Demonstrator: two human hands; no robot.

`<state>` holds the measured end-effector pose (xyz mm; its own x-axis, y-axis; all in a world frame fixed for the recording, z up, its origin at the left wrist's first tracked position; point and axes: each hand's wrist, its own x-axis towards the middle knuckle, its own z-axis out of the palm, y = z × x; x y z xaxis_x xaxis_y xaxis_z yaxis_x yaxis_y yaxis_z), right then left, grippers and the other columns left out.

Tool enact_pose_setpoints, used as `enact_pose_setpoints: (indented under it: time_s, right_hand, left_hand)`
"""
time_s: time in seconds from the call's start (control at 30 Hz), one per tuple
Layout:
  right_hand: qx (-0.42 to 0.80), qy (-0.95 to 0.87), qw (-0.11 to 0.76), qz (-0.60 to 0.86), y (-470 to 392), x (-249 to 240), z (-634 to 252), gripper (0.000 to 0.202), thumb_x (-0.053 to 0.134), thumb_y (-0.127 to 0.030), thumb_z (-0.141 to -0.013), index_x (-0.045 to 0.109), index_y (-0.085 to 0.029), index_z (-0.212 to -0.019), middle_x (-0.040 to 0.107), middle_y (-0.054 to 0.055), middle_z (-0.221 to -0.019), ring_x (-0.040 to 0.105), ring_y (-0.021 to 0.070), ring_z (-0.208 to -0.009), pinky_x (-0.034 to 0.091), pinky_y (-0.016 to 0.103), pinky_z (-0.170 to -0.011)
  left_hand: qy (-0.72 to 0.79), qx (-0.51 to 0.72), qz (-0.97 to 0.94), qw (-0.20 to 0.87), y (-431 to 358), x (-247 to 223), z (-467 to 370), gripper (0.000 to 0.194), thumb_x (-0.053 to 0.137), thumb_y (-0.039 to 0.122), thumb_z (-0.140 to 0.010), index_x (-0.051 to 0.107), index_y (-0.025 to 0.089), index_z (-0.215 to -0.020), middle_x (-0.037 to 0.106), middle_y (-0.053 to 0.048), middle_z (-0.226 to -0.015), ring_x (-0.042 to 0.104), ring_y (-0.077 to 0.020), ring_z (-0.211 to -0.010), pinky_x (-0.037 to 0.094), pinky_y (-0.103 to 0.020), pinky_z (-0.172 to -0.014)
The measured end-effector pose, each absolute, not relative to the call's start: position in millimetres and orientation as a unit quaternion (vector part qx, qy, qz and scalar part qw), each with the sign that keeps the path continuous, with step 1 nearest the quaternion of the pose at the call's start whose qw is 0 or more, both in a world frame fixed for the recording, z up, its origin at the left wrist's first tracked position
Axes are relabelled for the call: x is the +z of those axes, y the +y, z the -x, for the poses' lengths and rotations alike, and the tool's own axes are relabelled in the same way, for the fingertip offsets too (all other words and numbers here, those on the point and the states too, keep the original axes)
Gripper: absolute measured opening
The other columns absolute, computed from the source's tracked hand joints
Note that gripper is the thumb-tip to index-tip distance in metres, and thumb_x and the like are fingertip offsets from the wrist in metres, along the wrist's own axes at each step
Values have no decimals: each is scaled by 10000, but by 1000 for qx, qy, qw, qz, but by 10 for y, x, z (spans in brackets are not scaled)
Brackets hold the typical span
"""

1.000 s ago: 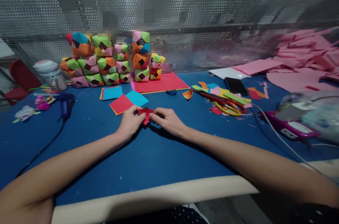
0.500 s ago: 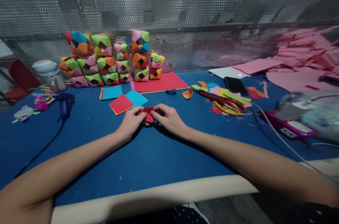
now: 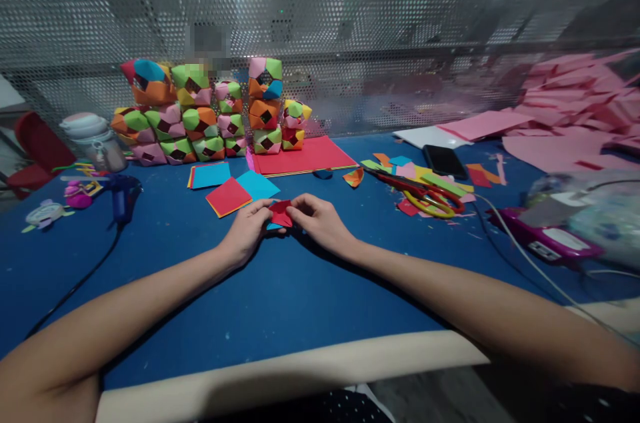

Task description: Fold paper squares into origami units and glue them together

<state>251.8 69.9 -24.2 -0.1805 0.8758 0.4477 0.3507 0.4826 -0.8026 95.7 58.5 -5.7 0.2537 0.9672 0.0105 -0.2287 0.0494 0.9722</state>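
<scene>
A small folded paper piece [image 3: 281,212], red with a bit of blue at its lower edge, is held just above the blue table [image 3: 300,296]. My left hand [image 3: 249,228] pinches its left side, thumb on top. On the other side my right hand [image 3: 319,222] grips it between thumb and fingers. Fingertips partly hide the folds. Just beyond my hands lie a red paper square [image 3: 229,197] and blue paper squares [image 3: 257,185]. Farther right are a dark blue folded piece [image 3: 323,174] and an orange one [image 3: 354,176].
Stacked folded-paper blocks [image 3: 200,122] stand at the back beside red sheets [image 3: 315,155]. To the right lie scissors [image 3: 425,193], scraps, a phone [image 3: 445,162], a purple power strip [image 3: 547,234] and pink paper [image 3: 565,110]. A corded blue glue gun [image 3: 121,196] is on the left.
The paper piece has been turned slightly between my fingers, so blue now shows at its lower edge and more of the red face is visible. Both hands stay in nearly the same place.
</scene>
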Motion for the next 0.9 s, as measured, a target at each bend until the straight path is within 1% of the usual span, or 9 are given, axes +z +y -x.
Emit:
enact_pose_setpoints:
  time_s: [0.13, 0.27, 0.4, 0.5, 0.67, 0.8, 0.9]
  right_hand:
    - [279, -720, 474, 424, 698, -249, -2515, 156, 540, -309, -787, 561, -161, -743, 574, -1, -664, 493, 110, -584, 385, 229, -550]
    - [280, -723, 468, 424, 703, -255, -2515, 158, 542, -313, -788, 564, -164, -739, 567, -6, -650, 490, 110, -578, 382, 227, -540]
    - [286, -725, 463, 423, 693, -239, -2512, 164, 550, -320, -785, 558, -166, -728, 557, -9, -643, 479, 107, -572, 370, 224, -532]
    - [309, -728, 450, 414, 675, -221, -2515, 196, 557, -358, -783, 557, -166, -742, 552, -11, -647, 477, 105, -562, 370, 222, -525]
    - [344, -712, 449, 416, 651, -193, -2535, 310, 450, -444, -848, 571, -170, -766, 515, -27, -597, 479, 107, -559, 375, 224, -543]
    - [366, -686, 460, 429, 649, -181, -2536, 351, 423, -478, -854, 579, -168, -802, 519, -23, -593, 488, 118, -556, 373, 233, -542]
    - [353, -691, 442, 449, 681, -135, -2532, 358, 424, -477, -847, 561, -170, -726, 517, -20, -556, 489, 126, -546, 371, 240, -539]
  left_hand:
    - [397, 487, -509, 589, 610, -87, -953, 179, 554, 135, -680, 600, 111, -851, 627, -40, -800, 598, -118, -671, 530, -280, -626]
    - [414, 494, -514, 566, 626, -109, -949, 201, 629, 152, -666, 575, 107, -854, 640, -30, -724, 604, -112, -598, 518, -261, -593]
    - [432, 486, -527, 547, 622, -103, -948, 196, 659, 172, -661, 575, 105, -825, 647, -24, -657, 602, -109, -539, 499, -242, -558]
    - [446, 487, -534, 528, 617, -87, -942, 149, 646, 167, -667, 575, 112, -786, 631, 0, -591, 580, -96, -486, 482, -221, -515]
    - [459, 488, -544, 506, 628, -99, -916, 92, 595, 120, -670, 557, 124, -754, 616, 14, -548, 547, -82, -419, 444, -194, -436]
    - [464, 490, -558, 484, 606, -69, -891, 85, 551, 92, -667, 540, 138, -738, 590, 24, -515, 546, -89, -401, 423, -187, -407]
    - [458, 493, -576, 465, 556, 56, -866, 83, 520, 87, -662, 548, 146, -713, 557, 35, -487, 542, -96, -405, 408, -186, -400]
